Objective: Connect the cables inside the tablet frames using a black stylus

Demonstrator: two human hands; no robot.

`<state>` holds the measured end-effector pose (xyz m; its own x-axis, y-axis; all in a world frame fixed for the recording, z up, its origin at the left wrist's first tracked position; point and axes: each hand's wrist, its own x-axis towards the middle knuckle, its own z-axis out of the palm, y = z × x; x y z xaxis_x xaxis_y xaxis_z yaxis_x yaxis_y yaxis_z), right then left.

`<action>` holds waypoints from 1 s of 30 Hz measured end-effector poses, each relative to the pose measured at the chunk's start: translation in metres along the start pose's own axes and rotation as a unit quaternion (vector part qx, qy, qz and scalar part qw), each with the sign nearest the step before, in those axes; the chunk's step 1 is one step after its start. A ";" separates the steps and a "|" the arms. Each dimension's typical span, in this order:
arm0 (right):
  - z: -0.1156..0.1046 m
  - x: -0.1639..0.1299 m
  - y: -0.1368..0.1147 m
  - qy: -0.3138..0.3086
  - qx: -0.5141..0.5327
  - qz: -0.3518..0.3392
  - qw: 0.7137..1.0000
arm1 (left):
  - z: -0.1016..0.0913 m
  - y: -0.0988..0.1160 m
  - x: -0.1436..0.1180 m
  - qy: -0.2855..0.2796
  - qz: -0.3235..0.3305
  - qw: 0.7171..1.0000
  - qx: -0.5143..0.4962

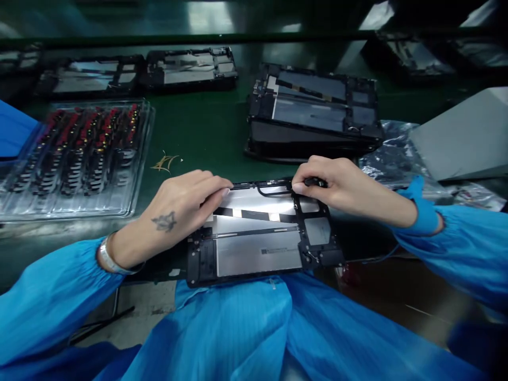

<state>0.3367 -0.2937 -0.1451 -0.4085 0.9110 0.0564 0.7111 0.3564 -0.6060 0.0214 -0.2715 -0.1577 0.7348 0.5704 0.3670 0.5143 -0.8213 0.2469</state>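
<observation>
An opened tablet chassis [257,238] lies flat on the near edge of the green bench [206,132], just above the person's blue-smocked lap, and both hands rest on its far edge. The left hand [178,211] lies palm down, its fingers stretched flat and close together on the top left corner, while the right hand [337,185] curls its fingertips around a thin black cable [273,188] at the top rim. Behind stand a stack of similar chassis [313,114] (well apart) and, to the left, a clear tray of small parts [75,159].
</observation>
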 end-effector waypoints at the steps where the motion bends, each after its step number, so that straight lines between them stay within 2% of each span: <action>1: 0.000 0.000 0.001 -0.002 -0.010 0.006 1.000 | 0.001 0.000 0.003 -0.007 0.010 1.000 -0.009; 3: 0.001 0.002 0.001 -0.007 -0.029 0.017 0.999 | 0.003 -0.001 0.007 -0.028 0.028 0.999 -0.031; 9: -0.001 0.006 -0.009 -0.065 -0.083 0.067 0.992 | 0.013 -0.005 0.007 -0.144 0.041 0.986 -0.073; 15: -0.002 0.007 -0.009 -0.074 -0.102 0.076 0.989 | 0.022 -0.008 0.007 -0.144 0.062 0.987 -0.025; 22: -0.002 0.008 -0.008 -0.086 -0.113 0.078 0.987 | 0.016 -0.003 0.012 -0.141 0.092 0.986 0.009; 30: -0.003 0.009 -0.010 -0.089 -0.113 0.080 0.986 | 0.016 -0.001 0.016 -0.167 0.106 0.980 0.037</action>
<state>0.3278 -0.2884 -0.1358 -0.3614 0.9152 -0.1781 0.8754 0.2673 -0.4028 0.0396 -0.2620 -0.1666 0.9257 0.3682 0.0860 0.3564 -0.9256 0.1275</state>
